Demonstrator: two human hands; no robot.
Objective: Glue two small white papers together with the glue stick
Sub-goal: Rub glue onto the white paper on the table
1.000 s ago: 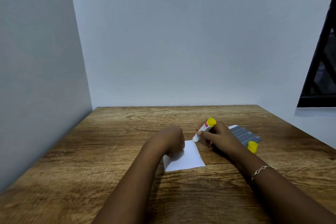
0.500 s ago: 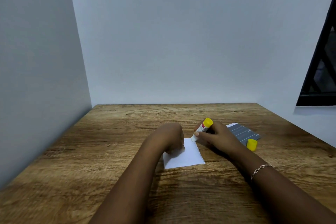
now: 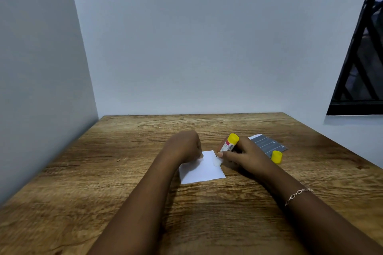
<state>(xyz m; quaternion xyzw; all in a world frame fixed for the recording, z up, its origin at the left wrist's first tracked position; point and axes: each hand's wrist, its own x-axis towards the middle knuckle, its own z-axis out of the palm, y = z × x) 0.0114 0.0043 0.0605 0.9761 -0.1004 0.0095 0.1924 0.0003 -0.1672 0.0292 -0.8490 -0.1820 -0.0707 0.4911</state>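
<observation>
A small white paper (image 3: 202,168) lies flat on the wooden table (image 3: 103,172). My left hand (image 3: 184,146) sits at the paper's far left corner, fingers curled down onto it and holding it in place. My right hand (image 3: 241,154) grips the glue stick (image 3: 227,148), white-bodied with a red label and a yellow end, tilted so its white tip touches the paper's right edge. The stick's yellow cap (image 3: 276,157) stands on the table right of my hand. I cannot make out a second white paper.
A grey lined card (image 3: 267,145) with a white edge lies behind my right hand, next to the cap. Walls close the table at the left and back. A dark window (image 3: 360,58) is at the right. A bracelet (image 3: 298,193) circles my right wrist.
The glue stick's tip has slid from the paper's far right corner down along its right edge. My left hand has stayed on the far left corner.
</observation>
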